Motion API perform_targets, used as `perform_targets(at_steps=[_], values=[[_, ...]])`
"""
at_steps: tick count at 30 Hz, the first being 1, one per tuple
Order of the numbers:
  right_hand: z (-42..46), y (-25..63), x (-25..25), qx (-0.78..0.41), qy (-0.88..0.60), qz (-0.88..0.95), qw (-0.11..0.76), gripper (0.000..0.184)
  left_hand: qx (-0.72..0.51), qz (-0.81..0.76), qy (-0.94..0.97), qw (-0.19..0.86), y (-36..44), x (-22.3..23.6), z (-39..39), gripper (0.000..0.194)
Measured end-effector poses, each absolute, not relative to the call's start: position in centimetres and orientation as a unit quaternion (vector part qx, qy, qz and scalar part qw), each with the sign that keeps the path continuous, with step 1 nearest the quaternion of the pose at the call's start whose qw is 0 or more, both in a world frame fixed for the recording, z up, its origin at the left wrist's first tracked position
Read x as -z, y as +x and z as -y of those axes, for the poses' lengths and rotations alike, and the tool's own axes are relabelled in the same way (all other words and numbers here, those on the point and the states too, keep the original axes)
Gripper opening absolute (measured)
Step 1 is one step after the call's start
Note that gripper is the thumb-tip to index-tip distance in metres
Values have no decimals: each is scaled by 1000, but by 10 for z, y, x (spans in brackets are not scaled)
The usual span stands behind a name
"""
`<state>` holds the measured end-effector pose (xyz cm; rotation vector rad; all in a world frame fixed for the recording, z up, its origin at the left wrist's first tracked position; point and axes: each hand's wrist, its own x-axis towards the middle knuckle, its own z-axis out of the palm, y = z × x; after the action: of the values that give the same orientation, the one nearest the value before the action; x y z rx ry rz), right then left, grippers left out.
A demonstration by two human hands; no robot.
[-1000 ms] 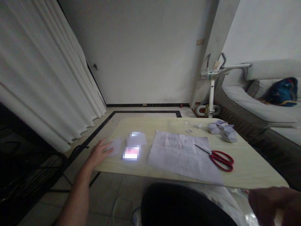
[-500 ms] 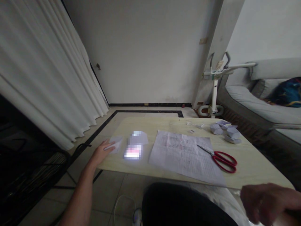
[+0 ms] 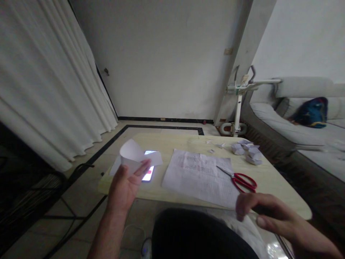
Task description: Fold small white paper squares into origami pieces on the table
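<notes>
Over the left end of the bench [image 3: 279, 190], the left hand [image 3: 128, 185] holds a white paper sheet [image 3: 130, 154], thumb and fingers drawn narrowly together on it. The sheet points up and toward the far side, its left part bowed in a rounded curl, so which way its long axis runs cannot be told. At the near right, the right hand [image 3: 272, 212] has its fingers bent and the thumb parted from them by a moderate gap; whether it touches the bench is unclear. Just beyond it lie red-handled scissors [image 3: 244, 182], blades pointing far left, long axis slanting toward the near right, partly on a large creased sheet with writing [image 3: 194, 180]. Behind the left hand is a lit phone [image 3: 148, 175], its long axis running near to far, with a smaller piece of paper [image 3: 156, 158] overlapping its far right side. Folded paper pieces [image 3: 253, 155] sit at the far right, small scraps [image 3: 220, 145] left of them. Beyond stand a white exercise machine [image 3: 238, 111] and, right, a grey sofa [image 3: 285, 129].
</notes>
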<state>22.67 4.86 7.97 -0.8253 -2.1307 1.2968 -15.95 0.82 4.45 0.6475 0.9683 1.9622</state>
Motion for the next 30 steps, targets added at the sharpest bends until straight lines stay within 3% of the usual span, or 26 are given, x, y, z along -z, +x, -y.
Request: perform_targets(at_steps=[5,11,14,16,18,30], values=[[-33,168,-67,-459,-348,744,339,29,-683,-405,338,505,-61,-18,0,52],[-21,141,-27,-397,-441,681,430,22,-566,-499,480,448,-23,6,13,36],[-18,141,-24,-431,-468,641,429,29,-568,-505,471,448,-24,7,12,55],[-16,141,-24,-461,-467,618,433,32,-571,-501,431,487,-26,9,7,72],[-13,141,-24,-479,-463,605,436,33,-552,-503,391,538,-28,13,2,78],[-10,155,-27,-469,-477,607,430,33,-488,-579,443,481,-24,-5,14,36]])
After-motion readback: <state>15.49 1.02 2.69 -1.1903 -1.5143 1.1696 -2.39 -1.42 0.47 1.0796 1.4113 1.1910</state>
